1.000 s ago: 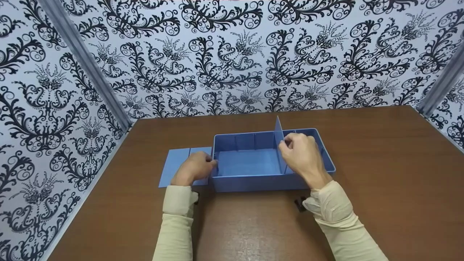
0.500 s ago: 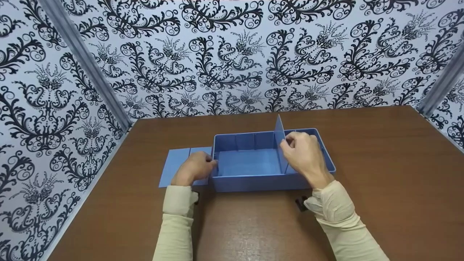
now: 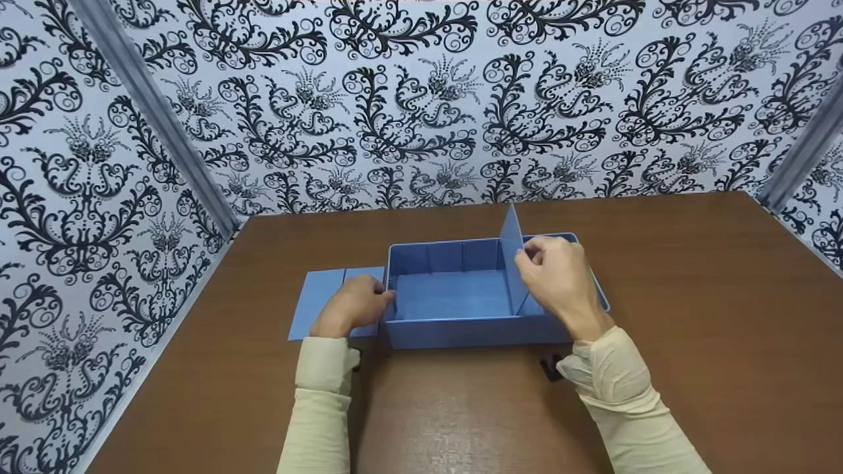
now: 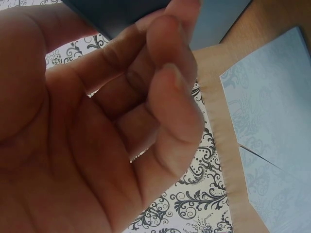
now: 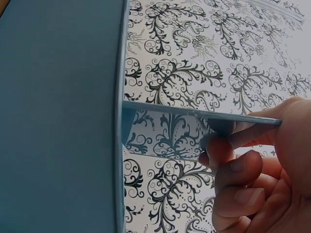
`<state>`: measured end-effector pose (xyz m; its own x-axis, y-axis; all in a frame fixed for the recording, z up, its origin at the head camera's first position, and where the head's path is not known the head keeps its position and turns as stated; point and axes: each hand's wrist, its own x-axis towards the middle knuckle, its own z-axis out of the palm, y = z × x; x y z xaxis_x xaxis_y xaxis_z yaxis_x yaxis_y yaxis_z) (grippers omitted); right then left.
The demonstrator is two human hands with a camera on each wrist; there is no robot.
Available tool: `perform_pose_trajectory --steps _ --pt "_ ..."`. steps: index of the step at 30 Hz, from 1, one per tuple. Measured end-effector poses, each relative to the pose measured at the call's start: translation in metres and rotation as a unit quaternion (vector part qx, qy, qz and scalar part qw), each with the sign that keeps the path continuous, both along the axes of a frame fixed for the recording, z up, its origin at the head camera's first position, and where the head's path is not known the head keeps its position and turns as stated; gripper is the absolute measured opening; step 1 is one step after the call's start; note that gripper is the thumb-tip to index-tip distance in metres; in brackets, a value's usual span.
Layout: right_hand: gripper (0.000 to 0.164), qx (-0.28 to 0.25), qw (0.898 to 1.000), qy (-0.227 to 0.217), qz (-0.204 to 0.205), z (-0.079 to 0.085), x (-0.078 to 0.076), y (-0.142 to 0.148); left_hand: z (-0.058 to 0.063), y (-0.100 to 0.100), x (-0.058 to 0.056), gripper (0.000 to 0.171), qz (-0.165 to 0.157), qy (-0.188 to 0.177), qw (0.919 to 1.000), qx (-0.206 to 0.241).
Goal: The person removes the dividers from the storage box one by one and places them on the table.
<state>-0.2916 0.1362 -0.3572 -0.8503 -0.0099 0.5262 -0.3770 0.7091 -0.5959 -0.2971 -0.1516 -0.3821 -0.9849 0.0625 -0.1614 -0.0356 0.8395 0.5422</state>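
Note:
A blue rectangular box (image 3: 461,334) sits on the table in the head view. My left hand (image 3: 355,303) grips its left wall at the rim. Curled fingers (image 4: 172,102) fill the left wrist view, with the dark box wall (image 4: 124,14) above them. Toward the box's right end, a thin blue divider panel (image 3: 511,240) stands crosswise, rising well above the rim. My right hand (image 3: 556,273) pinches this panel by its upper near part and covers much of the right end. In the right wrist view the divider (image 5: 165,108) runs from the box wall (image 5: 58,121) into my fingers.
Flat blue panels (image 3: 316,299) lie on the brown table (image 3: 461,415) left of the box, partly under the left hand. Slots line the box's back wall. A patterned wall (image 3: 421,99) closes off the table's far side, and another stands on the left.
My right hand and the divider panel have shifted slightly to the right, and the panel's top stands a little higher. The left hand and the box stay in place.

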Motion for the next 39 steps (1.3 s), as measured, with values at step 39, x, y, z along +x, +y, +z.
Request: perform_pose_trajectory --steps 39 --pt "0.027 -0.034 0.996 -0.061 -0.054 0.026 0.002 0.086 -0.001 -0.001 0.001 0.034 0.010 -0.008 0.9999 0.008"
